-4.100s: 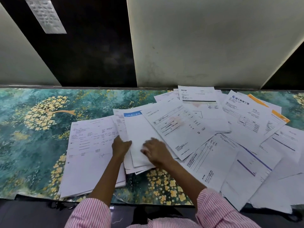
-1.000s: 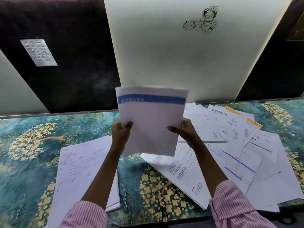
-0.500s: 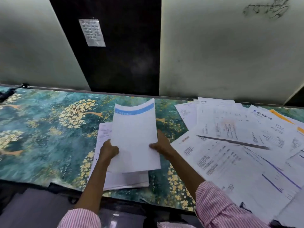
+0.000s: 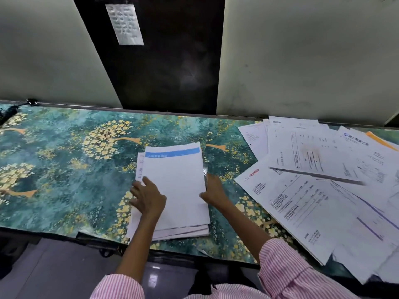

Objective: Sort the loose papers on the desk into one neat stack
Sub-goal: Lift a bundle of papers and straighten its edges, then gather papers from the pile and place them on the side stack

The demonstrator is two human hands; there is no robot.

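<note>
A stack of white papers (image 4: 183,230) lies on the desk (image 4: 64,169) in front of me, near its front edge. The top sheet (image 4: 179,182) has a blue band across its head. My left hand (image 4: 148,196) rests flat on the stack's left side, fingers apart. At the stack's right edge is my right hand (image 4: 213,190), its thumb touching the top sheet's side. Several loose papers (image 4: 313,190) lie spread and overlapping on the right part of the desk.
The desk has a green cover with yellow flower patterns. A wall with a dark panel (image 4: 162,61) stands right behind it. A black object (image 4: 6,113) sits at the far left corner. An orange-edged sheet (image 4: 380,140) pokes out at the far right.
The blue-banded sheets, held up in both hands before, now lie on the stack. My left hand has moved onto the top sheet and my right hand has slid to its edge.
</note>
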